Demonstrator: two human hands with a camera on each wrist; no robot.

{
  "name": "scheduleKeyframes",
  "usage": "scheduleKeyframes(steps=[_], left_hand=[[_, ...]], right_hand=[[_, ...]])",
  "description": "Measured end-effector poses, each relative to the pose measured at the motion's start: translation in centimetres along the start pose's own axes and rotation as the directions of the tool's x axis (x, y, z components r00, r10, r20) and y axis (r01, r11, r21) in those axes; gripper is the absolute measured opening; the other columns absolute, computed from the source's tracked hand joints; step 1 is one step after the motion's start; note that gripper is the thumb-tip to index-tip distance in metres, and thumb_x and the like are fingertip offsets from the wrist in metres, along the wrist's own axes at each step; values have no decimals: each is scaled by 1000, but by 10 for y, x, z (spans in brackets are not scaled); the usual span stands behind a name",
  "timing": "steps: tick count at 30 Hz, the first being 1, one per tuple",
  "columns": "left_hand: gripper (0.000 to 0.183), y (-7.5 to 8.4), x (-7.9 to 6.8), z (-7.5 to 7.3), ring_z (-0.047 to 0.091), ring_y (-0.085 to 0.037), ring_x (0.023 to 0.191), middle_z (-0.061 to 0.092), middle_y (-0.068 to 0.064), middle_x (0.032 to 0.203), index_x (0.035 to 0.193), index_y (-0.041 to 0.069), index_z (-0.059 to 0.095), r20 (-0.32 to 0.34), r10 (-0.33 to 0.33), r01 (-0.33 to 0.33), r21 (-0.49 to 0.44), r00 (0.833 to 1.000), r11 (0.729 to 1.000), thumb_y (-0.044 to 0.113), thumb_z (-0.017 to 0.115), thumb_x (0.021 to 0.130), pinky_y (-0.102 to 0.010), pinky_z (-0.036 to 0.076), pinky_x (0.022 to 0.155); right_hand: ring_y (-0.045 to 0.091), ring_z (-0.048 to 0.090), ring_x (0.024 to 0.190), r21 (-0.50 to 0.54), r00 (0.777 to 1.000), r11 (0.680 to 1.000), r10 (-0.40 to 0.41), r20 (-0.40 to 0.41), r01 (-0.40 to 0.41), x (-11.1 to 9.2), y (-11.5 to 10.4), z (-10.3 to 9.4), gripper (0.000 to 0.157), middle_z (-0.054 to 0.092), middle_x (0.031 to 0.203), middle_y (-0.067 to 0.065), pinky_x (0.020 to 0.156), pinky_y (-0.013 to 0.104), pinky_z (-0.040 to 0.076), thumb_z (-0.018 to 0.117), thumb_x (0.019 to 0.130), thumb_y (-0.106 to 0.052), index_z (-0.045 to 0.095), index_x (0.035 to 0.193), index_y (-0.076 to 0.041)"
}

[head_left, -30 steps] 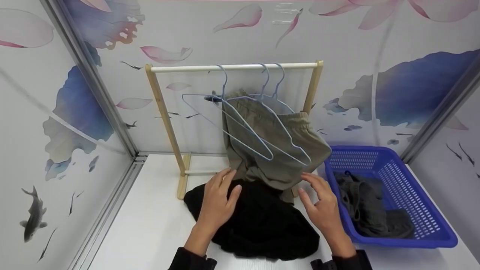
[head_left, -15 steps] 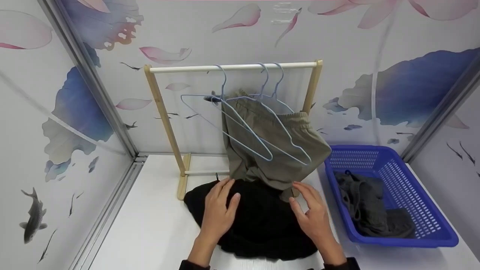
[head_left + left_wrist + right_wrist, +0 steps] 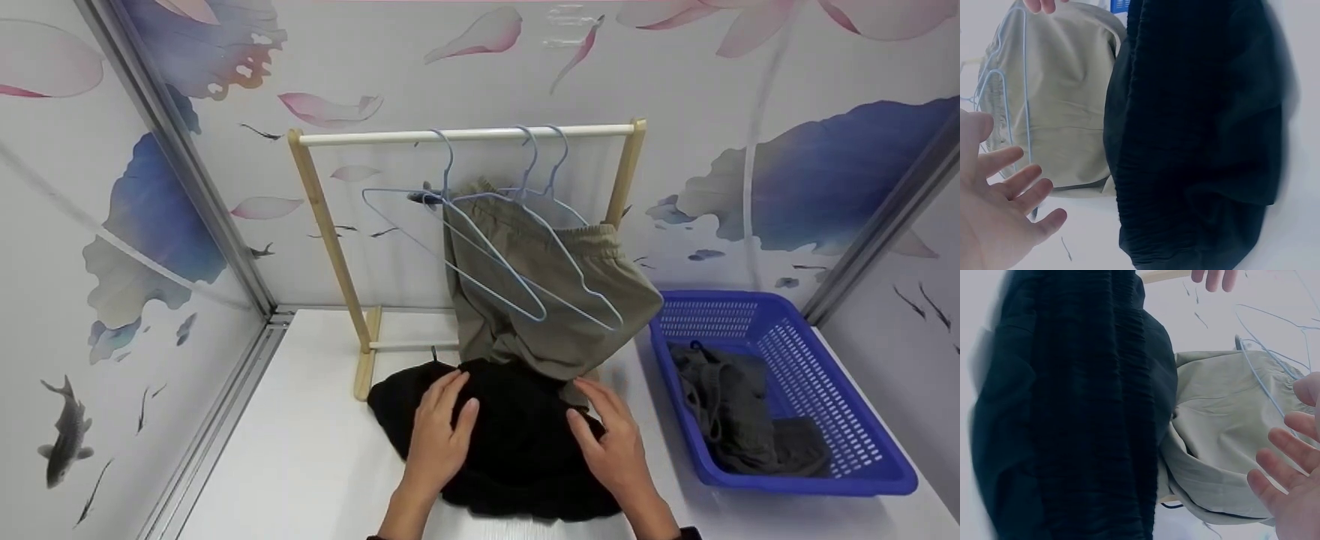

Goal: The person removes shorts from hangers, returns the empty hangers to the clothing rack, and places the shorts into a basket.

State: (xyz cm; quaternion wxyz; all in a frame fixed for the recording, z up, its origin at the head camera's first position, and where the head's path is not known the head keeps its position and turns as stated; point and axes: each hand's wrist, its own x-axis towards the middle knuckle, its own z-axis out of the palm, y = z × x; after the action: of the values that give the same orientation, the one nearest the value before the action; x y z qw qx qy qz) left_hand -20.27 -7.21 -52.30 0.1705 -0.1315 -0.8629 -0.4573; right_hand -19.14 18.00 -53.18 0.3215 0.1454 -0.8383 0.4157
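Observation:
A black garment with a gathered elastic waistband [image 3: 525, 450] lies bunched on the white table in the head view. My left hand [image 3: 441, 435] is over its left part and my right hand [image 3: 613, 442] over its right part, fingers spread and slightly bent. Both wrist views show the palms with nothing in them, apart from the dark waistband [image 3: 1134, 169]. Whether a fingertip brushes the cloth in the head view is hard to tell. Behind the garment, khaki elastic-waist pants [image 3: 525, 300] hang from the rack, their lower part meeting the black cloth.
A wooden rack with a white rail [image 3: 375, 139] stands at the back. Light-blue wire hangers [image 3: 517, 274] hang on it, some in front of the khaki pants. To the right, a blue plastic basket [image 3: 795, 486] holds dark grey clothing [image 3: 750, 420]. Printed panels enclose the table.
My right hand has moved left and down, away from the basket and over the black garment. The left hand has shifted slightly down and right. The garments stay in place.

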Motion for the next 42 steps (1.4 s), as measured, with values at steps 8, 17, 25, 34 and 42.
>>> scheduleKeyframes(steps=[8,17,25,34,42], left_hand=[[42,-4,-8,3,46,-39,141,52,-20,148,144,3,57,13,-43,43,-29,999,999,26,54,108,-59,37,114],[43,-6,-13,4,46,-38,140,53,-19,147,143,2,58,15,-48,49,-44,999,998,28,53,109,-58,37,114],[41,-9,-20,6,49,-36,138,55,-17,146,141,3,60,-9,-47,47,-33,999,998,26,55,108,-56,38,113],[37,-8,-23,8,50,-35,137,56,-16,145,140,3,61,-16,-54,54,-27,998,998,20,57,107,-56,39,112],[38,-8,-24,7,49,-35,138,55,-15,146,141,4,60,1,-62,62,-35,998,997,21,56,108,-56,39,113]], right_hand=[[31,62,118,13,1000,1000,-14,12,14,-9,-1,9,43,67,127,12,104,8,35,78,87,3,69,128,-1],[28,59,123,-29,993,998,52,102,-50,-19,-7,17,50,64,132,8,99,38,50,85,84,-7,68,131,-6],[28,59,125,-21,972,994,106,211,-104,-28,-14,24,55,62,136,4,98,53,52,87,84,-17,66,135,-10],[29,55,130,-42,939,998,59,338,-47,-37,-17,36,74,57,144,7,98,55,51,94,75,-29,63,139,-9],[38,47,139,-53,880,998,66,470,-47,-41,-14,46,87,46,154,14,106,61,44,93,75,-39,55,148,-12]])
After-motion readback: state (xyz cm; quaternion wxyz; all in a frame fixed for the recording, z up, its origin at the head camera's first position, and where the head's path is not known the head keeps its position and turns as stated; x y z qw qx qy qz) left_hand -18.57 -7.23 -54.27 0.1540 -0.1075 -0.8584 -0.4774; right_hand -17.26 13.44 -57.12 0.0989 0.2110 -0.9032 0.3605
